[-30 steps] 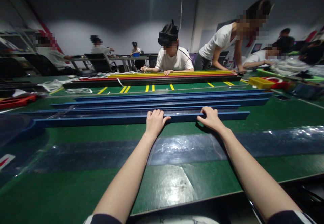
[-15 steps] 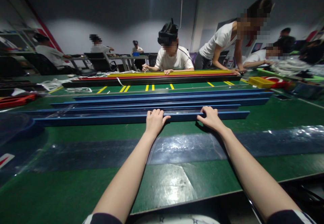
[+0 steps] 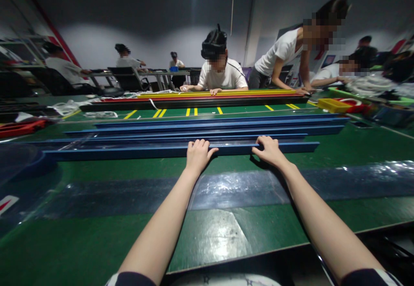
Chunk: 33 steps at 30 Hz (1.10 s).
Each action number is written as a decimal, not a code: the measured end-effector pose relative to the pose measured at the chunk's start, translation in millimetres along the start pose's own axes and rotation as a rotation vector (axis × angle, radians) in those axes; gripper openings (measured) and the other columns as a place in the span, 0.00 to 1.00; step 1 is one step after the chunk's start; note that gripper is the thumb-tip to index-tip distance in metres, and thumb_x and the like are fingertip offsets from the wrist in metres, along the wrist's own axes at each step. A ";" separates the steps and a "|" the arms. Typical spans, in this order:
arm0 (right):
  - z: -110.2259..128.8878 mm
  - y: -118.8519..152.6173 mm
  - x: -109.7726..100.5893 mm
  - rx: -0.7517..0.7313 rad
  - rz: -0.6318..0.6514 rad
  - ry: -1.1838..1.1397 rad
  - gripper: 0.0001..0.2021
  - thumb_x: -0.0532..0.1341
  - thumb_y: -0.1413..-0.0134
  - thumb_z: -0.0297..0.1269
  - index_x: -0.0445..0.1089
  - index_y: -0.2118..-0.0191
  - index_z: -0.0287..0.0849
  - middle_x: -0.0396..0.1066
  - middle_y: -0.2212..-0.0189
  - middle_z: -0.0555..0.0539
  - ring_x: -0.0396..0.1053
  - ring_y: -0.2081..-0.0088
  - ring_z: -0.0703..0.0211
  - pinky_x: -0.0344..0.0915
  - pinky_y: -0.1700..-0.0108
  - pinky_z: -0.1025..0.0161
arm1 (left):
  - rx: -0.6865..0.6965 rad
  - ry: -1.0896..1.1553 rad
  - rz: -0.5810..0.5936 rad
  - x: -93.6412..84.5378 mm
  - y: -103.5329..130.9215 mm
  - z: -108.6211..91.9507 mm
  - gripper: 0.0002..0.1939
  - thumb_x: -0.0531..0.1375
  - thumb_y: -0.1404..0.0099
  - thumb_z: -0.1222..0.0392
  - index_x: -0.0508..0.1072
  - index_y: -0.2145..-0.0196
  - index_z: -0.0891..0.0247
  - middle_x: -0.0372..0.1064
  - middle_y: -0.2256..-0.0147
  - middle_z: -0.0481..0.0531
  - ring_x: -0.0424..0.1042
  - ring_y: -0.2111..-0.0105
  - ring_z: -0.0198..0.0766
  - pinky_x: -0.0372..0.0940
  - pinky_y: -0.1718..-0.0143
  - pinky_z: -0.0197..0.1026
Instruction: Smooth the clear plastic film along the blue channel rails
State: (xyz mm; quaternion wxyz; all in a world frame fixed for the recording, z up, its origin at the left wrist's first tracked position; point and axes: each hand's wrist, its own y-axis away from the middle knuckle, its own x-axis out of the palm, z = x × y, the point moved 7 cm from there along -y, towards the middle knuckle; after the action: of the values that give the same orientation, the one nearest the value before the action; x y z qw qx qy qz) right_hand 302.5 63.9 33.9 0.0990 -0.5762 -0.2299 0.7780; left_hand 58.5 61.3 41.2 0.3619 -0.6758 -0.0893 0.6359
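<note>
A long blue channel strip [image 3: 129, 153] lies across the green table, its near wall facing me. My left hand [image 3: 198, 154] grips this wall near its middle, fingers over the top edge and thumb stretched to the right. Farther right, my right hand [image 3: 269, 150] holds the same wall, fingers over the edge and thumb on the near side. Clear plastic film [image 3: 239, 184] lies flat between me and the strip, under my forearms. Just behind the held strip are more blue strips [image 3: 226, 126], parallel to it.
At left sits a roll of clear film [image 3: 22, 161] with a blue edge. Yellow, red and black strips [image 3: 194, 101] lie across the far side, where a seated person [image 3: 223, 74] and a leaning person [image 3: 281, 53] work. A yellow tray [image 3: 333, 105] stands at right.
My hands and the blue strip have stayed in place. Across the table, the seated person's hand has lowered slightly toward the tabletop.
</note>
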 end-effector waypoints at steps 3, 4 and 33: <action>1.1 0.3 -0.9 -0.011 0.003 -0.002 0.07 0.52 0.54 0.42 0.59 0.73 0.44 0.67 0.70 0.48 0.61 0.63 0.52 0.51 0.63 0.58 | -0.011 0.029 0.004 -0.3 -0.2 0.4 0.20 0.49 0.36 0.43 0.70 0.68 0.62 0.70 0.66 0.57 0.65 0.63 0.46 0.52 0.62 0.46; 1.2 0.3 -1.1 -0.012 0.003 -0.003 0.07 0.52 0.54 0.42 0.59 0.73 0.44 0.67 0.71 0.48 0.61 0.63 0.52 0.51 0.63 0.58 | -0.013 0.030 0.006 -0.4 -0.4 0.3 0.20 0.49 0.36 0.43 0.70 0.68 0.62 0.70 0.66 0.57 0.65 0.63 0.46 0.52 0.62 0.46; 0.5 0.6 2.9 0.018 0.063 0.044 0.13 0.51 0.51 0.43 0.69 0.67 0.44 0.68 0.68 0.46 0.61 0.60 0.52 0.51 0.60 0.56 | -0.003 -0.004 0.010 0.0 -1.2 -0.4 0.20 0.50 0.36 0.43 0.70 0.69 0.63 0.70 0.67 0.57 0.65 0.63 0.47 0.51 0.63 0.46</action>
State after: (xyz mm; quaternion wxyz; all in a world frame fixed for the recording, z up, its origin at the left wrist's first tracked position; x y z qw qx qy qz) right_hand 301.2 64.5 31.2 0.0846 -0.5991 -0.2027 0.7700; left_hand 59.2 61.9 41.9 0.3575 -0.6756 -0.0878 0.6388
